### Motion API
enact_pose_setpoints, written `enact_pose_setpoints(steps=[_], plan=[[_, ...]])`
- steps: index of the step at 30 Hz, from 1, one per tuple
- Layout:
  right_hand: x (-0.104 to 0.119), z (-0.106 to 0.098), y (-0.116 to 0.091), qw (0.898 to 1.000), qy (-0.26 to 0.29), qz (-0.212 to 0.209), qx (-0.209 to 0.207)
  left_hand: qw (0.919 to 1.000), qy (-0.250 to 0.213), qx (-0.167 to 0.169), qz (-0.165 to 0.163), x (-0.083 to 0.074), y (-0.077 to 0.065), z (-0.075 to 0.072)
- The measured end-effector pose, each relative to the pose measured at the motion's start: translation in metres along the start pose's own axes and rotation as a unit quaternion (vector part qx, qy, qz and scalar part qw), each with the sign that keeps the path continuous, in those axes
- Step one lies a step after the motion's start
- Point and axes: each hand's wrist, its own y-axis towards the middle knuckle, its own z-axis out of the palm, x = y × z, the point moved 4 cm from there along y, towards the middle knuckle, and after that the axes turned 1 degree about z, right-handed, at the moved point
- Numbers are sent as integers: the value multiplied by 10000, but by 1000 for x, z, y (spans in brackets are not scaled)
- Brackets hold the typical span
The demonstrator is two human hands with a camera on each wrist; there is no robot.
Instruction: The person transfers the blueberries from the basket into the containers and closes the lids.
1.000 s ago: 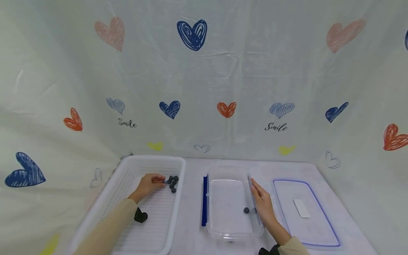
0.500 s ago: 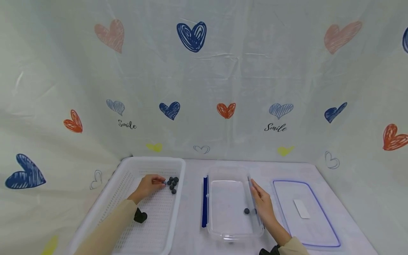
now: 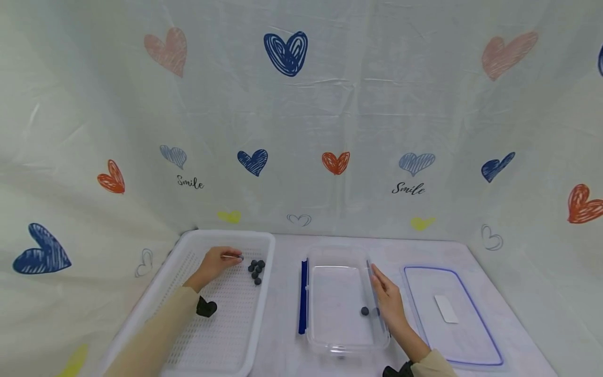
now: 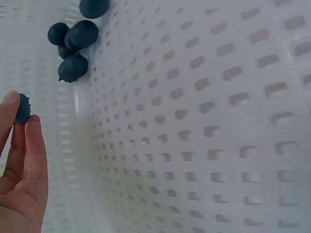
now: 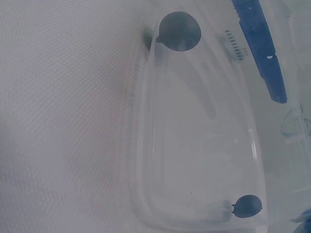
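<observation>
A white cloth backdrop (image 3: 301,110) printed with coloured hearts hangs at twelve o'clock, beyond a table in a pale cover (image 3: 283,319); black script on the cloth reads "Smile" twice, at its eight and four o'clock. At the table's nine o'clock sits a long white perforated plastic basket (image 3: 231,327), with a clear rectangular plastic box (image 3: 336,301) to its three o'clock, so each hand probably has one vessel within reach. A flat transparent lid with a blue rim (image 3: 464,337) lies at the box's three o'clock, seemingly set aside to leave the top uncovered. The right hand (image 3: 389,301) rests along the box's three-o'clock wall, fingers nearly straight, likely steadying it. The left hand (image 3: 216,264), above the basket, pinches one dark-blue round berry (image 4: 23,108) between thumb and fingertips, a hold that should suit something so small. A narrow blue plastic latch (image 3: 303,297) juts at the box's nine o'clock; a white rectangular label (image 3: 445,309) sits mid-lid, no brand or writing legible. Clustered dark-blue berries (image 3: 256,271) lie near the basket's two-o'clock wall; another berry (image 3: 365,311) lies in the box toward four o'clock.
</observation>
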Motion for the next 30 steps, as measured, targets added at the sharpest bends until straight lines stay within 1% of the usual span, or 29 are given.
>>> enact_pose_setpoints(steps=[2,7,10,13,17,20,24,28,30], plan=[[0,0,0,10000,5,-7,-19,10000,-6,-15,51,-3,2,-3],[-1,0,1,9999,100,39,-31,9999,-4,-103,-6,-10,5,-10],[-2,0,1,9999,90,58,-9,9998,-82,-157,-97,-14,6,-13],[0,0,0,10000,52,61,18,9997,-190,-145,-77,-19,4,-15],[22,-2,-8,9999,65,115,17,9995,-233,-178,-104,-23,4,-17],[25,-3,-9,9999,90,144,23,9995,-229,-197,-116,-25,4,-18],[4,-1,-2,9999,103,84,17,9992,-315,-180,-147,-31,3,-20],[0,0,-1,10000,47,22,-12,9991,-352,-149,-181,-37,4,-20],[0,0,-1,10000,39,-3,-32,9993,-327,-129,-125,-41,4,-19]])
